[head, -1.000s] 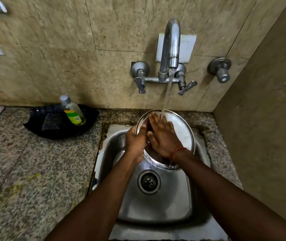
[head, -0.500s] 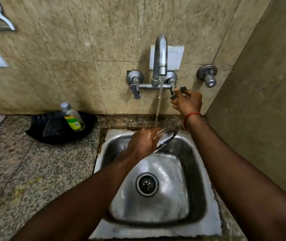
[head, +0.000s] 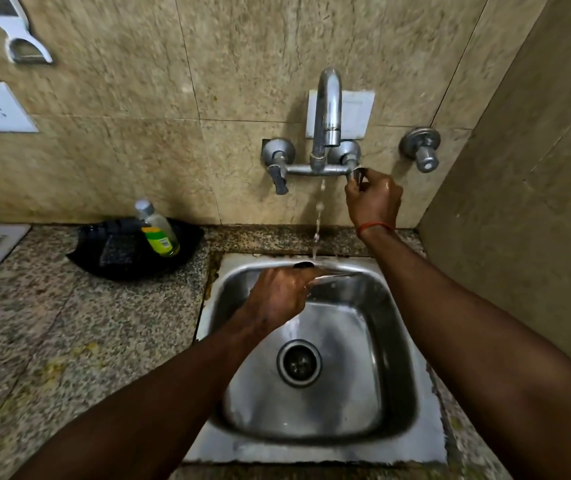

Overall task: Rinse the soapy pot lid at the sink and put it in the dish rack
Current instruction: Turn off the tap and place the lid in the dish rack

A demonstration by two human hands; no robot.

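Pot lid (head: 332,276), seen almost edge-on, sits just above the middle of the frame, held level over the back of the steel sink (head: 412,445); only its thin rim and a dark knob show, so whether soap is left on it cannot be told. Its near edge is pinched in the closed fingers of the left hand (head: 277,297), whose arm comes in from the lower left. A thin, broken stream of water (head: 318,223) falls from the faucet (head: 327,109) onto the lid. To the right and a little higher, the right hand (head: 374,199) has its fingers closed around the right tap handle (head: 358,174), probably to adjust or shut off the flow. Left of the sink, a bottle of dish soap (head: 157,228) leans in a black tray (head: 104,268) on the speckled granite counter (head: 52,341). No dish rack is in view. The main risk is the one-handed grip: a wet, possibly soapy rim held only at one edge could slip or tip and clatter into the basin, more so while attention is on the tap. Shutting the water too soon could leave suds on the underside, which is hidden here. The carry to the unseen rack would drip across the counter.
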